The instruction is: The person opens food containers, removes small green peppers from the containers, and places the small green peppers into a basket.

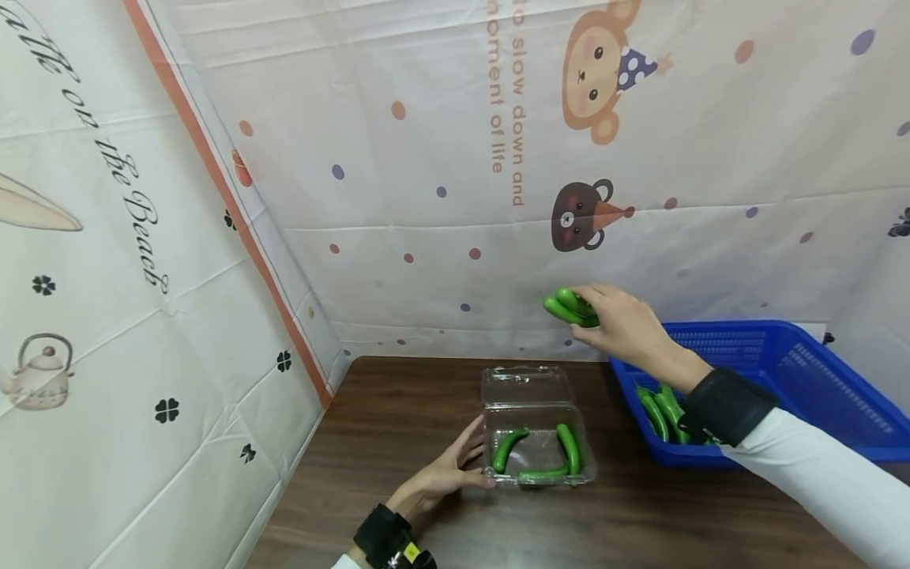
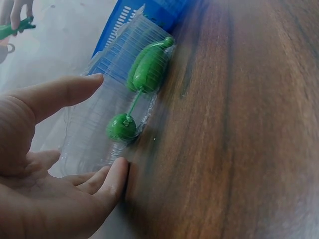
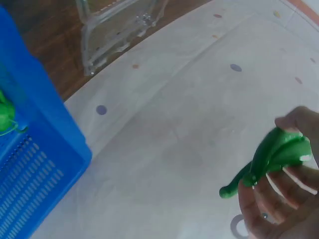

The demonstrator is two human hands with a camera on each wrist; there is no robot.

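Note:
My right hand (image 1: 626, 324) grips a small bunch of green peppers (image 1: 562, 310), raised above the table at the back wall. In the right wrist view, thumb and fingers close round these curved peppers (image 3: 271, 154). Below and to the left stands a clear plastic clamshell box (image 1: 540, 408), its lid folded back. Several green peppers (image 1: 569, 446) lie inside along its sides and front. My left hand (image 1: 444, 474) is at the box's left side, fingers extended. Close up, the left fingertips rest right at the box wall (image 2: 82, 139), thumb held apart.
On the right stands a blue perforated basket (image 1: 771, 348), with more green peppers (image 1: 661, 411) at its near left part, partly hidden under the right forearm. The brown wooden table (image 1: 341, 474) meets a printed white cloth (image 1: 426, 292) at the back and left.

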